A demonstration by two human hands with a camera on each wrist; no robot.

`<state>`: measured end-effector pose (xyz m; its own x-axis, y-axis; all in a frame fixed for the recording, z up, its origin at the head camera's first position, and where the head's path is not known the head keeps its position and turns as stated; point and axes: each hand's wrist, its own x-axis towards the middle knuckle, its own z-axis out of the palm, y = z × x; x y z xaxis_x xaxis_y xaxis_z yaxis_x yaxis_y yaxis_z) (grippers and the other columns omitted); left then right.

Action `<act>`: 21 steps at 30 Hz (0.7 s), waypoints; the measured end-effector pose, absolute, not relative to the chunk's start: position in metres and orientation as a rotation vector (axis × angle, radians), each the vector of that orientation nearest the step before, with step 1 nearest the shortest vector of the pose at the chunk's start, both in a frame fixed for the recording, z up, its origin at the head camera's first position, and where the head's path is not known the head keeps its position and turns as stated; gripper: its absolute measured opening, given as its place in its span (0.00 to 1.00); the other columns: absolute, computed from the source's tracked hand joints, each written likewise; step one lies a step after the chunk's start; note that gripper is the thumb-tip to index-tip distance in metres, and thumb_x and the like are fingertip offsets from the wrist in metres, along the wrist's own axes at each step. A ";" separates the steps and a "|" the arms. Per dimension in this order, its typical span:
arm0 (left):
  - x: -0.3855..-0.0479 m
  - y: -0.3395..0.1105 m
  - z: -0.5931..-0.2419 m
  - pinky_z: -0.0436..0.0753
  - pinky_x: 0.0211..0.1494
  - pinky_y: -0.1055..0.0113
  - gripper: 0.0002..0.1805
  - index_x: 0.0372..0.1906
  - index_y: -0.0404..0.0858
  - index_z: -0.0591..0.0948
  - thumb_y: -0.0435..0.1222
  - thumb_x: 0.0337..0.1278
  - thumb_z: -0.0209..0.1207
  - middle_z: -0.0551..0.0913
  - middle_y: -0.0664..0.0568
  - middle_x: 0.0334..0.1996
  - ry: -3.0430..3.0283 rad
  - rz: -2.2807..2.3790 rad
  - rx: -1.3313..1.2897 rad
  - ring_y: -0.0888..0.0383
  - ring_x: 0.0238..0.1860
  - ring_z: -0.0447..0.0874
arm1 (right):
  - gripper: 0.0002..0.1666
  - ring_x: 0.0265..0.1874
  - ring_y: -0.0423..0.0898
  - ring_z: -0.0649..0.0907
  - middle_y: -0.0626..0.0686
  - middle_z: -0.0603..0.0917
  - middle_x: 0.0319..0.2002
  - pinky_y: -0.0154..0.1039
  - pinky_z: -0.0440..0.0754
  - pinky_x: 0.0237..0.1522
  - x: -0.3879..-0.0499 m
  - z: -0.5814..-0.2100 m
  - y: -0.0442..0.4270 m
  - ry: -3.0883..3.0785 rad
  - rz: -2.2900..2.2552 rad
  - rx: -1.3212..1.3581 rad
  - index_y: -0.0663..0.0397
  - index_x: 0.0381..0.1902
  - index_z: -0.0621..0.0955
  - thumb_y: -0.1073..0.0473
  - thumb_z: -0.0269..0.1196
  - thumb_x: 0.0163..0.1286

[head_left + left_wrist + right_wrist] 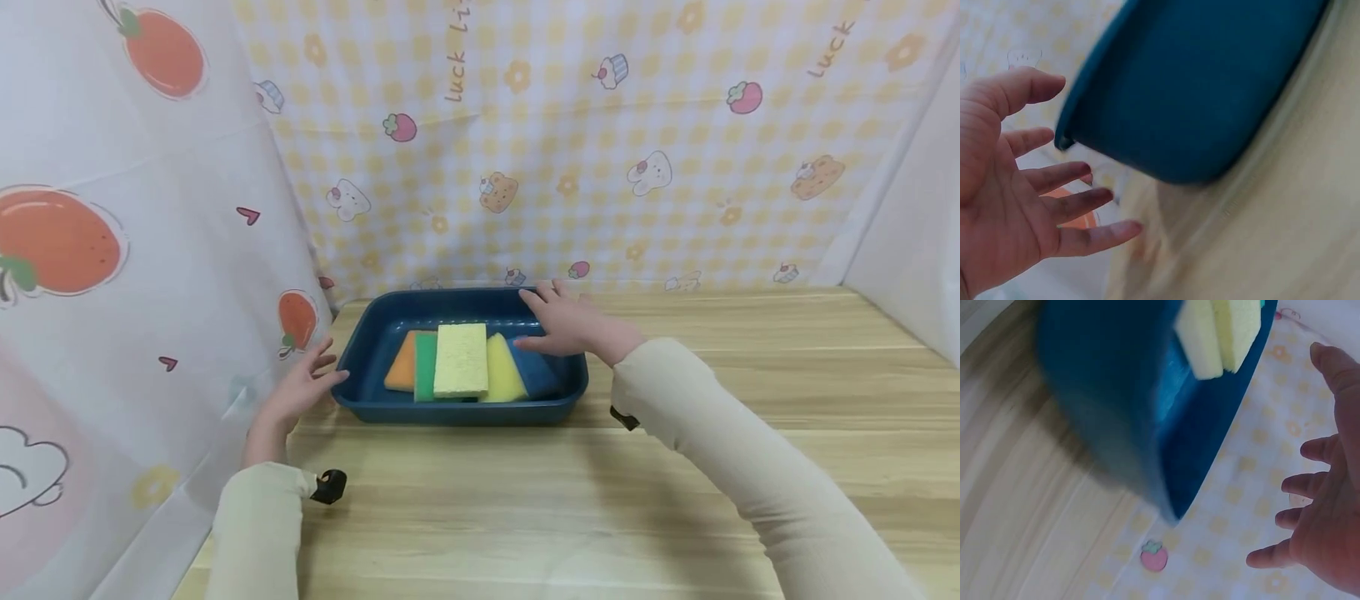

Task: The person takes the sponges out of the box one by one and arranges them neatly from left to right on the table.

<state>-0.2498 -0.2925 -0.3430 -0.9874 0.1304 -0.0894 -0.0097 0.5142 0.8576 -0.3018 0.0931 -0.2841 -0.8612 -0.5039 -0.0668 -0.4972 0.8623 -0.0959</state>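
A dark blue tray (457, 412) holds several sponges: an orange one (402, 364), a green one (424, 367), a pale yellow one (461, 360) on top, a yellow one (506, 371) and a blue one (534, 367). My left hand (296, 392) is at the tray's left end, fingers spread; in the left wrist view the hand (1029, 181) is beside the tray's wall (1179, 94), holding nothing. Over the tray's right back part is my right hand (564, 321), fingers extended and empty. The right wrist view shows that hand (1329, 494) apart from the tray (1104, 394).
The tray stands on a wood-grain table (465, 500), near its back edge. A yellow checked cloth (562, 150) hangs behind, and a white printed cloth (172, 250) hangs at the left. A white surface (911, 208) rises at the right.
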 end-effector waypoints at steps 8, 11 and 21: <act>-0.247 -0.300 -0.365 0.80 0.44 0.52 0.37 0.70 0.35 0.42 0.33 0.63 0.48 0.51 0.27 0.63 2.400 1.741 0.147 0.46 0.49 0.74 | 0.44 0.66 0.61 0.49 0.59 0.51 0.69 0.62 0.57 0.61 -0.315 -0.278 0.055 2.906 -0.143 -0.847 0.52 0.70 0.53 0.35 0.49 0.64; -0.248 -0.301 -0.371 0.80 0.42 0.49 0.36 0.70 0.35 0.43 0.33 0.63 0.47 0.53 0.26 0.61 2.330 1.841 0.172 0.50 0.46 0.75 | 0.43 0.66 0.60 0.50 0.60 0.53 0.68 0.57 0.57 0.63 -0.322 -0.277 0.041 2.881 -0.164 -0.876 0.55 0.69 0.53 0.37 0.50 0.65; -0.249 -0.300 -0.387 0.79 0.40 0.45 0.34 0.70 0.35 0.45 0.35 0.65 0.46 0.54 0.29 0.60 2.187 2.034 0.235 0.59 0.42 0.78 | 0.40 0.66 0.57 0.56 0.59 0.57 0.67 0.50 0.58 0.64 -0.336 -0.284 -0.006 2.789 -0.146 -0.845 0.56 0.68 0.57 0.42 0.52 0.65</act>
<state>-0.2487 -0.3004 -0.3870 -0.9772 0.2125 -0.0002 0.0151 0.0706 0.9974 -0.3362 -0.0060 -0.2843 -0.8093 -0.5580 -0.1838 -0.5358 0.8293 -0.1585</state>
